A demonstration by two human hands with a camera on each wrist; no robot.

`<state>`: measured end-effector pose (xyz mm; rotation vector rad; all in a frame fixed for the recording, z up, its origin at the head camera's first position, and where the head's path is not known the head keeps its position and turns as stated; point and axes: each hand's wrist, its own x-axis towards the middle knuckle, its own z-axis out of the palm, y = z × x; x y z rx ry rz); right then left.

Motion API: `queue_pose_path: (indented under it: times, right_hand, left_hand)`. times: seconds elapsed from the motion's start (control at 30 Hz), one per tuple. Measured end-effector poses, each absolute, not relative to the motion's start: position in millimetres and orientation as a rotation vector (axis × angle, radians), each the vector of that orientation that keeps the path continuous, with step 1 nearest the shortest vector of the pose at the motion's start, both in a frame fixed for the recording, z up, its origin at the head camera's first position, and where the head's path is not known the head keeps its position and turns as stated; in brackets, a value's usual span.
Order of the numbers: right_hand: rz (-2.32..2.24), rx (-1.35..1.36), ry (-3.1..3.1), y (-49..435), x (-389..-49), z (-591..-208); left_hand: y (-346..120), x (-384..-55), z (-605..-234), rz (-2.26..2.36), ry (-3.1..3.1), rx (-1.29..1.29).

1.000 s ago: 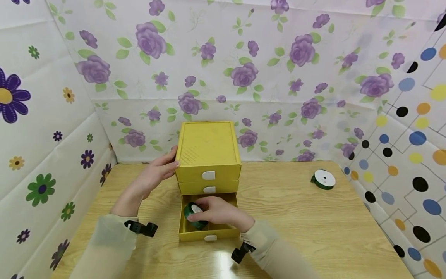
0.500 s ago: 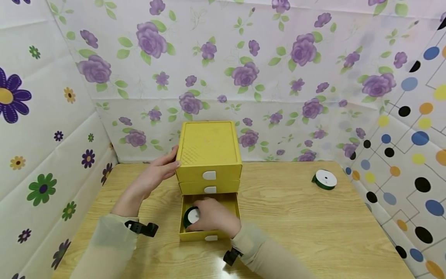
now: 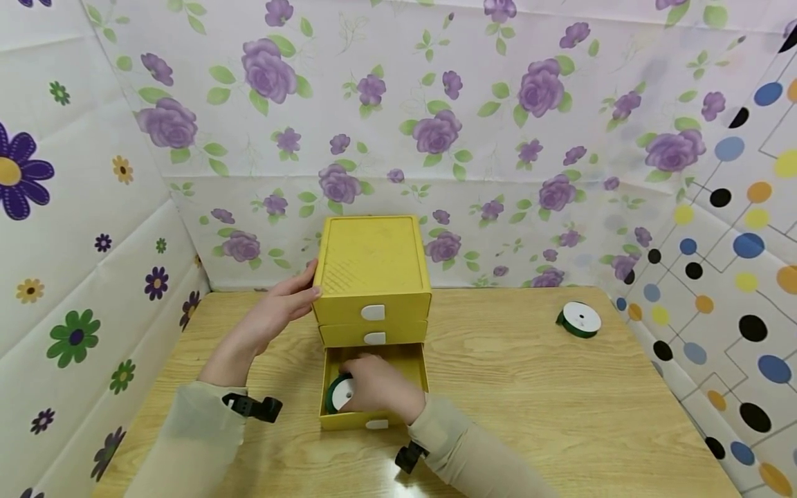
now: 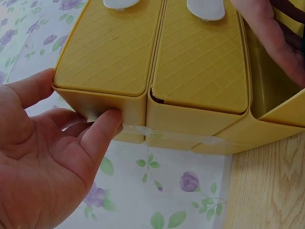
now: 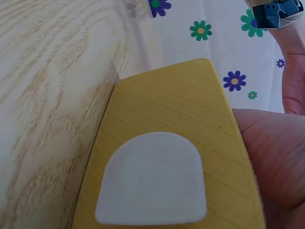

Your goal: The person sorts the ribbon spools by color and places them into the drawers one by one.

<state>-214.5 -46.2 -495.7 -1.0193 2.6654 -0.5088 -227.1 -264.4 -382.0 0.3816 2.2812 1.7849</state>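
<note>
A yellow drawer cabinet [image 3: 373,256] with white handles stands on the table, its lowest drawer [image 3: 407,363] pulled out. My left hand [image 3: 270,315] rests its fingertips on the cabinet's upper left side; in the left wrist view, fingers [image 4: 102,131] touch the side near the front corner. Inside the drawer, my right hand [image 3: 382,387] is curled round the right side of a spool of dark green ribbon [image 3: 340,394], whose white face looks up. That hand hides part of the spool. The right wrist view shows the drawer front with its white handle [image 5: 152,179].
A second spool of green ribbon [image 3: 581,319] lies on the wooden table [image 3: 510,387] at the far right. Flowered and dotted sheets [image 3: 398,138] enclose the table at the back and both sides.
The right hand has moved slightly left and lower in the drawer. The ribbon spool, tilted a second ago, now lies flatter at the drawer's left. The left hand has stayed put.
</note>
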Motion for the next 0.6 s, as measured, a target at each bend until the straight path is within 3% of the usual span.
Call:
queue_pose_path:
  times: [0.6]
  right_hand:
    - [-0.494, -1.01, 2.638, -45.1, -214.3, -491.3]
  left_hand:
    - [-263.8, -227.0, -381.2, 1.771, 2.28, 0.382]
